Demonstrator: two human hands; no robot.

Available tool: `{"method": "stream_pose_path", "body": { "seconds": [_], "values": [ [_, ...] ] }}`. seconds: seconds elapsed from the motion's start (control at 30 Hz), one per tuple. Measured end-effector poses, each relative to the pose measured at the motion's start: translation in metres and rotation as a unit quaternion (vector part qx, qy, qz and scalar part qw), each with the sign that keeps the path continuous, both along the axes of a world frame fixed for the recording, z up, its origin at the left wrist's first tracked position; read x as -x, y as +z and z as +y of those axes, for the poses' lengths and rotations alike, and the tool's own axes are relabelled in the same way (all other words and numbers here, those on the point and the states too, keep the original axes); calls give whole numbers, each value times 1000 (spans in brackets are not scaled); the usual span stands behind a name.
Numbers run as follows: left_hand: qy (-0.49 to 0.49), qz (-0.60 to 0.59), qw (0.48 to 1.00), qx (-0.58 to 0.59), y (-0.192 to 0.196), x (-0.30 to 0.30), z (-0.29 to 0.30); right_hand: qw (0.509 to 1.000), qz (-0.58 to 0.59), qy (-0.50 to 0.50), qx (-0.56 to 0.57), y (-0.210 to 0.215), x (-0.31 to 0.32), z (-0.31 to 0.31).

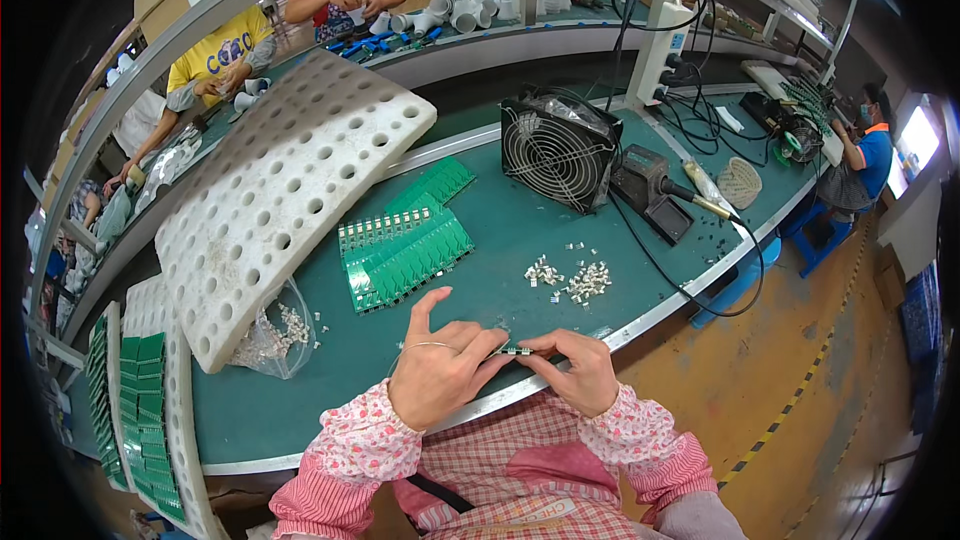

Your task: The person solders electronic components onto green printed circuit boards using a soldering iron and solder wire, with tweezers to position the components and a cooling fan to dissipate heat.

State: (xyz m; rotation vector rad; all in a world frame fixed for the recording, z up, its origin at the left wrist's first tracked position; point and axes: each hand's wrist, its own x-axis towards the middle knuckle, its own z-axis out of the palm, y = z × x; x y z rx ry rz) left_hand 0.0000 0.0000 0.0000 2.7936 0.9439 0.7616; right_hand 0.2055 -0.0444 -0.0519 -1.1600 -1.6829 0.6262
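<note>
Near the table's front edge, a narrow green circuit board strip [516, 351] with small pale parts along it is held between both hands. My left hand [432, 372] pinches its left end, with the index finger raised away from the strip. The thumb and fingers of my right hand [582, 372] close on the other end. Just beyond lie two loose heaps of small white connectors [588, 282]. Farther left, overlapping green circuit board panels [410, 255] lie on the green tabletop [480, 285]; one carries a row of pale parts.
A large white foam block [265, 190] with round holes leans at the left, beside a clear bag [280, 335] of small parts. Farther back stand a black fan [560, 152] and a soldering iron stand [650, 195] with trailing cables. Co-workers sit across at another bench.
</note>
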Motion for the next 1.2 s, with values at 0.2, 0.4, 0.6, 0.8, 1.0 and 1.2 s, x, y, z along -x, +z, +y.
{"method": "stream_pose_path", "body": {
  "seconds": [0.2,0.4,0.6,0.8,1.0,1.2],
  "values": [
    [-10,-11,1000,9,-2,-3,1,1000,-15,11,-21,-3,-3,3],
    [-12,15,1000,22,1,-5,1,1000,-6,12,-22,-6,-4,5],
    [-10,24,1000,10,1,-7,1,1000,-4,12,-17,-7,-3,4],
    [75,-1,997,25,17,8,-6,1000,-4,6,0,-2,1,3],
    [199,-91,973,79,-3,65,-18,999,13,9,30,-3,0,2],
    [232,-215,926,204,-30,76,-20,999,8,8,50,0,1,0]
  ]
}}
